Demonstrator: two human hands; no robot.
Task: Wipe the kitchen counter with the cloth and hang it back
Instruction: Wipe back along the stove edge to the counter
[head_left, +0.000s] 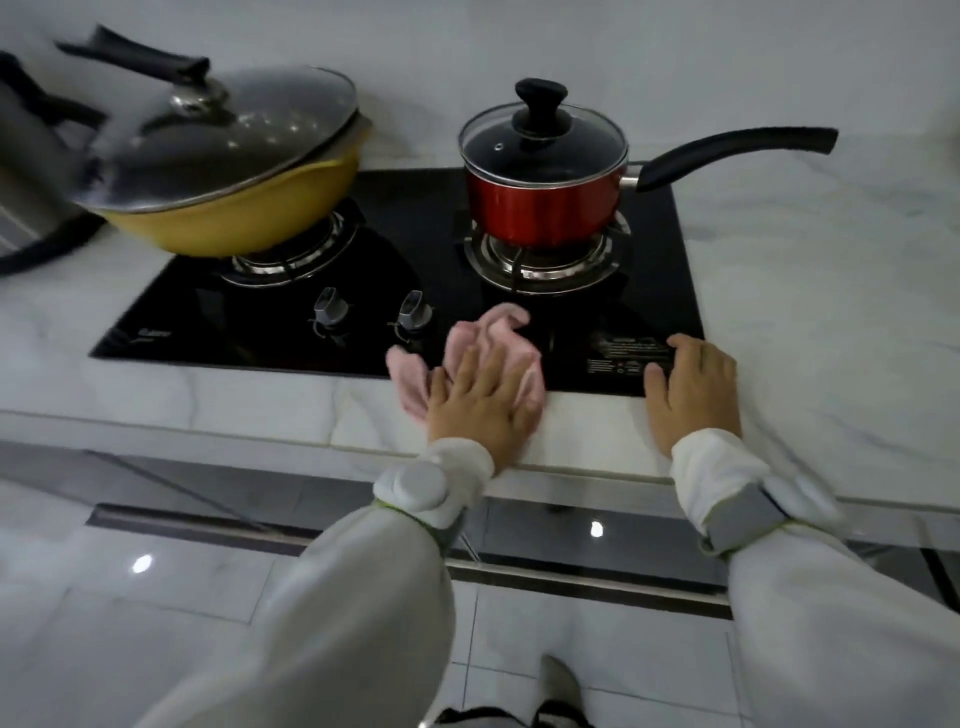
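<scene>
A crumpled pink cloth (470, 338) lies across the front edge of the black glass hob (654, 270) and the white marble counter (234, 395). My left hand (480, 405) presses flat on top of the cloth, fingers spread over it. My right hand (693, 392) rests palm down on the counter's front edge, fingertips on the hob's right corner, holding nothing. Both arms wear white sleeves with wrist bands.
A yellow wok (239, 208) with a glass lid sits on the left burner. A red saucepan (545, 202) with lid and long black handle sits on the right burner. Two grey knobs (371, 312) stand just left of the cloth. A grey appliance (26, 156) stands far left.
</scene>
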